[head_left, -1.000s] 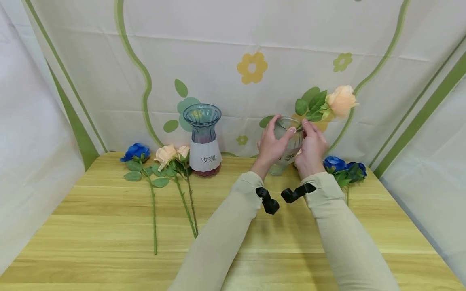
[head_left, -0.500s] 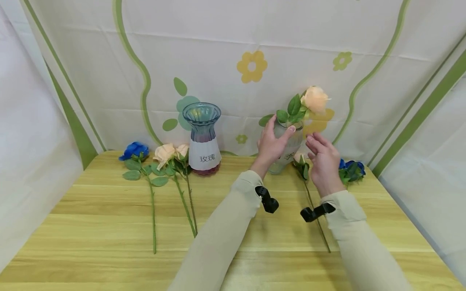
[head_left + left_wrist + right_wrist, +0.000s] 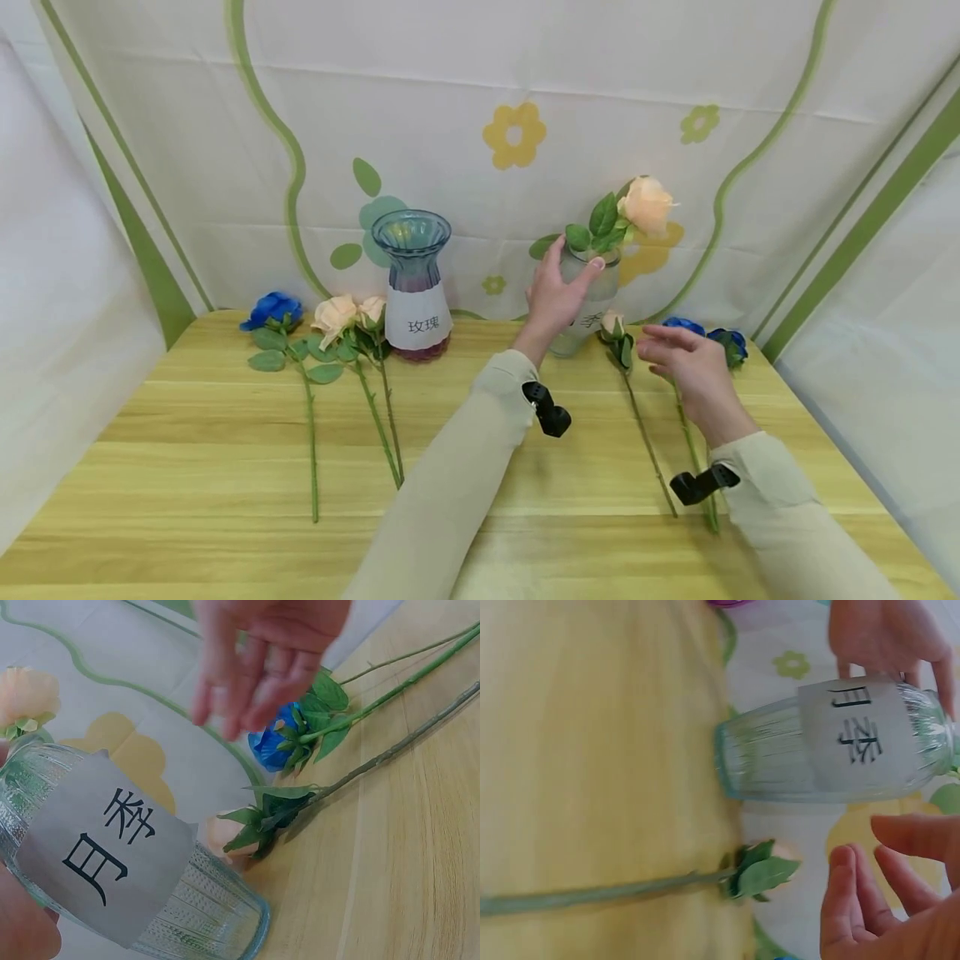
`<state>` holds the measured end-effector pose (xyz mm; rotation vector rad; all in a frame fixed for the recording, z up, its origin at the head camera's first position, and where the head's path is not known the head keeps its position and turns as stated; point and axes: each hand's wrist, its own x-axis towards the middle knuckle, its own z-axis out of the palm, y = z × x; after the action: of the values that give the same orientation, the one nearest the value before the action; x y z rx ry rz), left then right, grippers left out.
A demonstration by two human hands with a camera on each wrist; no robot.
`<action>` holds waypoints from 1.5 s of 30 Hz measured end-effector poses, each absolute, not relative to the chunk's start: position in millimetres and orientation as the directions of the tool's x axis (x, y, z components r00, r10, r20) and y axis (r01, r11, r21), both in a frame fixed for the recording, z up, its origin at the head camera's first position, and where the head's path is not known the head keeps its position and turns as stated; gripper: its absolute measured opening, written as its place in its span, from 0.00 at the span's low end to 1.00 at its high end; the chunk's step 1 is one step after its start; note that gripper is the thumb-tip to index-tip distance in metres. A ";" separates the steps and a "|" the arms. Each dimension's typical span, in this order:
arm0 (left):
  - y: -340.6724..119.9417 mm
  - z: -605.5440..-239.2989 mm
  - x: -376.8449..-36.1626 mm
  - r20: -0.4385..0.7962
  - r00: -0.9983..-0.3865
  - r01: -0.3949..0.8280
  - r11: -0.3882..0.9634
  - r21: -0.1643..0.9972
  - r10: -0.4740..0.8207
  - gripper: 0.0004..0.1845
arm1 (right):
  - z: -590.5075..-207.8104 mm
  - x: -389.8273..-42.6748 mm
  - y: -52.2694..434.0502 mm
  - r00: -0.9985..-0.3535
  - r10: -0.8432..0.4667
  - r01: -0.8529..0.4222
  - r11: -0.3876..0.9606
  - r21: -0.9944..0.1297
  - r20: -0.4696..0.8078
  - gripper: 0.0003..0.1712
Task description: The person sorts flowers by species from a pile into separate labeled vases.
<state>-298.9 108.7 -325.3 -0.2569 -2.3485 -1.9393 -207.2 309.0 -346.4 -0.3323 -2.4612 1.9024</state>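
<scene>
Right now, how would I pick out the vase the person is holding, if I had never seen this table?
Look to the back of the wooden table, by the flowered curtain. Two vases stand there; take the right one, the clear ribbed vase gripped by the left hand. Unlike the blue vase, which is empty, it holds a peach rose.

Head view looks down the table; both wrist views closely share the clear vase point(image 3: 592, 310).

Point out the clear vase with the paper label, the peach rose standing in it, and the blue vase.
clear vase point(image 3: 780, 761), right wrist view, ribbed glass body
peach rose point(image 3: 647, 205), head view, the bloom
blue vase point(image 3: 412, 236), head view, flared rim
</scene>
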 end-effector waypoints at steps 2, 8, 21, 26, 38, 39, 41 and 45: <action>109.6 -325.3 -298.7 0.171 -0.982 0.182 0.185 0.966 0.075 0.44 | -351.7 -202.7 312.4 -0.976 0.152 0.197 0.343 -0.918 -0.153 0.32; 110.3 -325.1 -299.3 0.158 -0.985 0.169 0.188 0.968 0.073 0.44 | -365.0 -193.2 316.9 -0.961 0.145 0.274 0.388 -0.880 -0.235 0.37; 109.6 -325.1 -297.2 0.158 -0.984 0.172 0.178 0.969 0.086 0.44 | -384.9 -182.6 318.7 -0.937 0.112 0.349 0.363 -0.864 -0.331 0.38; 110.2 -323.9 -297.9 0.168 -0.982 0.181 0.177 0.967 0.089 0.44 | -387.4 -183.3 318.7 -0.941 0.132 0.339 0.371 -0.865 -0.312 0.37; 105.3 -324.6 -299.2 0.161 -0.985 0.170 0.175 0.970 0.066 0.45 | -392.3 -186.9 310.4 -0.939 0.187 0.344 0.445 -0.827 -0.290 0.34; 106.0 -324.6 -299.5 0.158 -0.985 0.168 0.173 0.970 0.070 0.45 | -392.7 -186.7 310.5 -0.938 0.195 0.347 0.458 -0.819 -0.288 0.33; 107.1 -324.8 -299.1 0.152 -0.985 0.164 0.170 0.972 0.079 0.45 | -392.8 -186.0 310.8 -0.935 0.212 0.355 0.486 -0.799 -0.286 0.32; 108.6 -325.2 -297.8 0.152 -0.985 0.164 0.175 0.971 0.080 0.45 | -391.7 -186.4 309.6 -0.932 0.223 0.363 0.572 -0.735 -0.286 0.30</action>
<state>-297.8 108.6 -325.2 -0.2451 -2.3567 -1.9618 -186.4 309.6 -391.7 -0.5506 -2.9266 1.4304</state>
